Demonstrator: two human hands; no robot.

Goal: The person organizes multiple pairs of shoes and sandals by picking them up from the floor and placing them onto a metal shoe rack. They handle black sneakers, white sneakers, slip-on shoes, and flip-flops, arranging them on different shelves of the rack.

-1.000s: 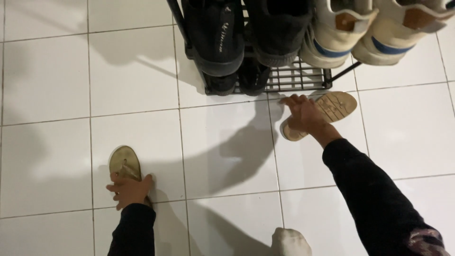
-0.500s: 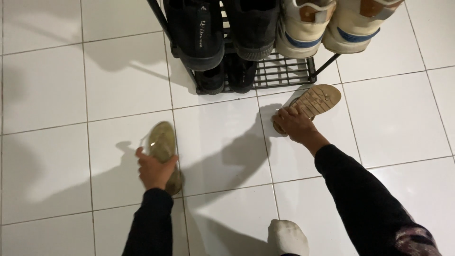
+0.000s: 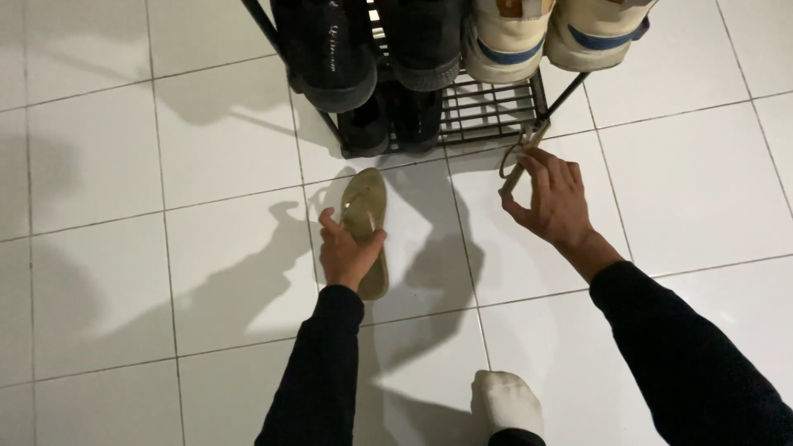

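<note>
Sandals, two, tan, flat and thin-soled. Left hand (image 3: pixel 347 256) clasps one sandal (image 3: pixel 368 227) at mid-length, sole on the glossy white tile floor (image 3: pixel 124 206), toe toward the rack. Right hand (image 3: pixel 555 202) pinches the second sandal (image 3: pixel 519 161) edge-on, lifted at the black wire shoe rack (image 3: pixel 487 111)'s front right corner. Black shoes (image 3: pixel 330 49) and cream sneakers (image 3: pixel 553 33) fill the rack. White sock (image 3: pixel 505 403) near the bottom edge; open tiles left.

dim indoor light with one hard source from the near right: sharp dark shadows of both arms fall left and away across the glossy white tiled floor (image 3: pixel 99 165), toward the black wire shoe rack (image 3: pixel 487 116). faint sheen on tiles right of the rack; focus crisp.
</note>
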